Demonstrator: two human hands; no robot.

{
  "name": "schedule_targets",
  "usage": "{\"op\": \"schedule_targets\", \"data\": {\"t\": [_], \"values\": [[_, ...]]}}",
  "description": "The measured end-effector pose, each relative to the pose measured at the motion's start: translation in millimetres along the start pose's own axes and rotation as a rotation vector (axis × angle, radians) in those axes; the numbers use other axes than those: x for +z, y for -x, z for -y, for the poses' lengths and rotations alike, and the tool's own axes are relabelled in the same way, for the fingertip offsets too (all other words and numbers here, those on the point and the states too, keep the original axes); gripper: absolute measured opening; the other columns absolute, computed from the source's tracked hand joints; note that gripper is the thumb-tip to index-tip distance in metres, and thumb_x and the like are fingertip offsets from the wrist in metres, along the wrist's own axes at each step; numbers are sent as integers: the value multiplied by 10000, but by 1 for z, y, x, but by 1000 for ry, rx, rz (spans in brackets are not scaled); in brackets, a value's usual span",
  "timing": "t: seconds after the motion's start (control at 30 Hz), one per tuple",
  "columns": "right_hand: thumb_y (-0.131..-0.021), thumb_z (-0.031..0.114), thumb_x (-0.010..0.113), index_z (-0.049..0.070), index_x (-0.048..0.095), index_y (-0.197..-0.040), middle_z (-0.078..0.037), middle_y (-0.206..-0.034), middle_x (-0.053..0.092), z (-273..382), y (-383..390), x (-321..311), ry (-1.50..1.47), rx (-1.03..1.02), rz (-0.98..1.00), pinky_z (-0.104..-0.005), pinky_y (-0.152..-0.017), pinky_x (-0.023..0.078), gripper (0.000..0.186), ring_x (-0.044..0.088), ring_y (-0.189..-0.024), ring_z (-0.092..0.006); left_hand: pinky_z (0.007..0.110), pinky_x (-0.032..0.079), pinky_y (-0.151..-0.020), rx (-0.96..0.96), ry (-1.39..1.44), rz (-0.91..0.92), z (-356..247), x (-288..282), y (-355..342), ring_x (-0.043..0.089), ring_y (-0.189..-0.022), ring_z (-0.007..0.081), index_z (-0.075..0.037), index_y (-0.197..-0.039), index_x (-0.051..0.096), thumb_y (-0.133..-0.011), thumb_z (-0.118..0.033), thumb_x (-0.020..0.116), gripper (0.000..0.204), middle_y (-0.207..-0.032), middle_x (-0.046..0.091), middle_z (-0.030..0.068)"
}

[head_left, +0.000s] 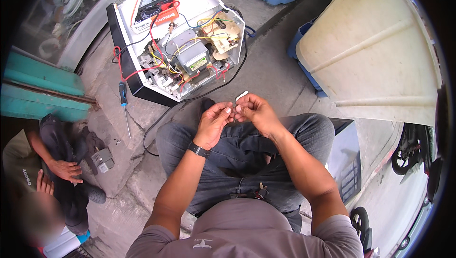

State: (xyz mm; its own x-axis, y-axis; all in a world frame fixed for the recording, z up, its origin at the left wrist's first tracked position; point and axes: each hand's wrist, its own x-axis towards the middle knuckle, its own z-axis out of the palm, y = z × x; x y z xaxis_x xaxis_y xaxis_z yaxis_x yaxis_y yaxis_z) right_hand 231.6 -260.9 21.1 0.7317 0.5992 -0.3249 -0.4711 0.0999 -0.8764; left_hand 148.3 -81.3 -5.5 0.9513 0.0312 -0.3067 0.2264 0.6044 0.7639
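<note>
My left hand (214,120) and my right hand (256,113) meet above my lap, fingertips pinched together. Between them is a small thin piece, too small to name. A short white slender piece (242,95) sticks out at the fingers of my right hand. Ahead lies an opened microwave oven (178,96), its inside bared: a metal-cased part (190,53) and several coloured wires. On its white panel, an analog multimeter (156,4) rests on a red and white box (166,18); its red and black leads run down over the oven.
A blue-handled screwdriver (123,97) lies on the concrete left of the oven. A black cord (213,89) curves past my knees. Another person sits at the left, near a small grey boxy part (102,160). Right stand a large cream container (370,44) and a dark vented panel (349,163).
</note>
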Motion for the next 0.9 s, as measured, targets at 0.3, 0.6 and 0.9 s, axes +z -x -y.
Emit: {"op": "schedule_targets", "data": {"t": [0.3,0.6,0.9], "values": [[-1016,93,676,29,641,-1095,-90,-1004,730,1,14,12,-341,-17,57,-275,-771,602,108,728,-890,-160,243,537,-808,97,-258,-76,-9,19,26,649,-878,93,-11,-1178,679,-1040,-142,656,192,-1056,716,48],[-1013,93,680,48,662,-1058,-25,-921,706,10,13,29,-202,-43,17,-246,-706,558,65,652,-757,-97,245,536,-777,18,-266,-51,-35,26,36,660,-880,109,-13,-1139,696,-1052,-228,652,236,-1017,718,47],[-998,126,699,41,680,-1031,0,-845,664,-6,3,21,342,-376,-61,-266,-639,489,93,576,-710,-68,258,519,-781,-106,-146,34,-36,8,21,659,-883,122,-25,-1127,697,-1041,-210,669,205,-1001,703,36]]}}
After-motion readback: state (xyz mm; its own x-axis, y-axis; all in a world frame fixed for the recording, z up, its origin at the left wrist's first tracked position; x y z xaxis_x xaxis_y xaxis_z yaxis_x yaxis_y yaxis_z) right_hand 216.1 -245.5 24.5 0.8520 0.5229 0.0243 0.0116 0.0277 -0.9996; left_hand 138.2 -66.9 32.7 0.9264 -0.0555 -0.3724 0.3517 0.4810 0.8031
